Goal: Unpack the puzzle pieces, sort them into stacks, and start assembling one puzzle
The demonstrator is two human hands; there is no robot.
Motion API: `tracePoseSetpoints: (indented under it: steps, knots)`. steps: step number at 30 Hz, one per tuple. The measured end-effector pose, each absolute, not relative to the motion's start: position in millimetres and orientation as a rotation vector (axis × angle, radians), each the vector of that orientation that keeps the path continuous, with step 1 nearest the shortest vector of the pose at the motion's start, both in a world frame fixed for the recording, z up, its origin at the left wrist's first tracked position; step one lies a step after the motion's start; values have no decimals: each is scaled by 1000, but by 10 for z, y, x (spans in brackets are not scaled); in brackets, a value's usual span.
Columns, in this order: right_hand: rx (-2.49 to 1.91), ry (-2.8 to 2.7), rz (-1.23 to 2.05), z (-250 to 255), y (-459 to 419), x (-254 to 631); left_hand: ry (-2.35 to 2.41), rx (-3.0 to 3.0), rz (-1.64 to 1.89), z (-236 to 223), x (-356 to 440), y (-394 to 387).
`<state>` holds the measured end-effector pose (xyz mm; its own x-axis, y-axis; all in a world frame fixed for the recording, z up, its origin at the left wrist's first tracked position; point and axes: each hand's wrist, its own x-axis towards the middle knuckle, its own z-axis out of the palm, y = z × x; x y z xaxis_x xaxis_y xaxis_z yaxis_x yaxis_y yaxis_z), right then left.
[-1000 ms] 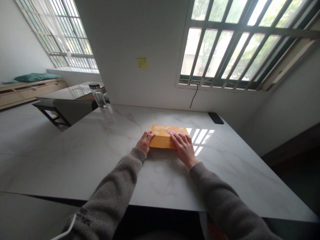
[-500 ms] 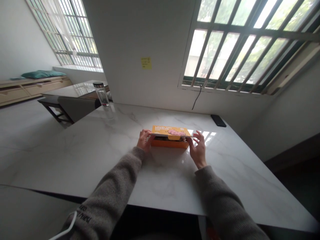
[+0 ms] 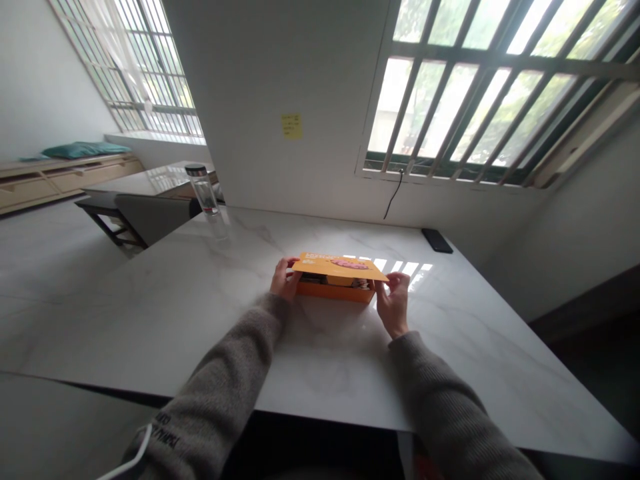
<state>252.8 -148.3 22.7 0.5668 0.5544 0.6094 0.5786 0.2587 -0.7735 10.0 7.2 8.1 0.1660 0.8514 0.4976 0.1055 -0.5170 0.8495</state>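
An orange puzzle box (image 3: 335,292) rests on the marble-patterned table, its lid (image 3: 345,268) tilted up along the near side. Dark contents show in the gap, with an orange flap hanging there; what they are I cannot make out. The lid carries a pink picture and white lettering. At the box's left end, my left hand (image 3: 285,280) grips the edge, its fingertips partly hidden behind it. My right hand (image 3: 394,303) pinches the lid's right front corner between thumb and fingers.
A black phone (image 3: 437,241) lies at the table's far right. A glass bottle with a dark cap (image 3: 203,192) stands at the far left corner. On the wall hang a yellow note (image 3: 292,126) and a short black cable (image 3: 393,197) below the barred window.
My right hand has shifted from the box's top to its right corner. The lid, first closed, now stands raised at the front, and the inside shows.
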Motion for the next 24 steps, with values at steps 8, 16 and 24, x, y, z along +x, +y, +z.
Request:
tracePoseSetpoints:
  steps: [8, 16, 24]
  knots:
    - [-1543, -1623, -256, 231, -1519, 2335, 797, 1675, 1543, 252, 84, -45]
    - [-1542, -1761, -222, 246, -1588, 2213, 670, 1952, 1379, 181, 13, 40]
    - [-1530, -1881, -232, 354, -1915, 1978, 767, 2012, 1145, 6, -16, 209]
